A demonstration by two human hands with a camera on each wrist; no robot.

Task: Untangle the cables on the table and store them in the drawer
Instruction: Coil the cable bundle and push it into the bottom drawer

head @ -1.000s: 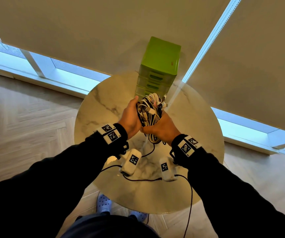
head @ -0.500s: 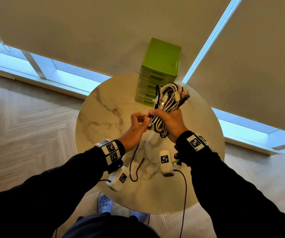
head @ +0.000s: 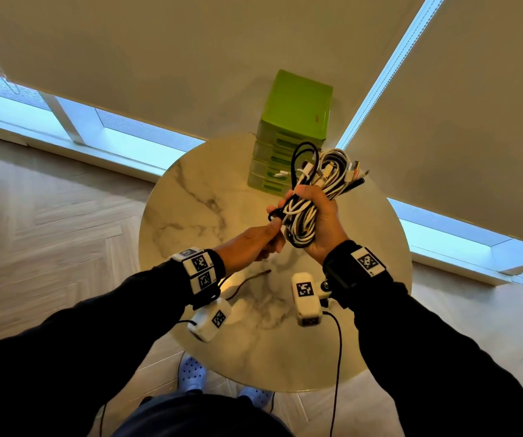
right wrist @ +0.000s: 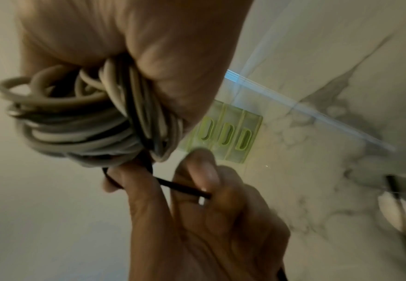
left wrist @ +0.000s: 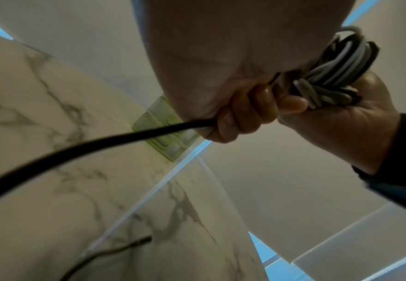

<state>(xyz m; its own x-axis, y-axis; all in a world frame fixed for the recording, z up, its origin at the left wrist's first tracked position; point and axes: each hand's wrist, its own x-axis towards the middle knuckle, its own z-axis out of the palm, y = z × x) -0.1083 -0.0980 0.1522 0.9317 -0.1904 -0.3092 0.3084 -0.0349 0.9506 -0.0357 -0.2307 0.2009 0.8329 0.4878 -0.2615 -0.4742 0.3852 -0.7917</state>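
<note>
My right hand (head: 317, 222) grips a tangled bundle of white and black cables (head: 323, 181) and holds it up above the round marble table (head: 191, 216). In the right wrist view the cable bundle (right wrist: 77, 117) bulges out of that fist. My left hand (head: 254, 244) sits just left of it and pinches one black cable (left wrist: 101, 140) that runs out of the bundle; the same black cable (right wrist: 180, 188) passes between its thumb and fingers. The cable's free end (head: 254, 275) trails down over the table. A green drawer unit (head: 291, 130) with all drawers closed stands at the table's far edge.
Wrist camera units (head: 306, 299) hang under both arms with thin black leads dropping past the table's near edge. Behind the table are beige roller blinds and low window strips. Wooden floor surrounds the table, and my blue shoes (head: 191, 373) show below.
My right hand has carried the bundle up and to the right. My left hand let go of the bundle and now pulls a single black cable out of it, down and to the left.
</note>
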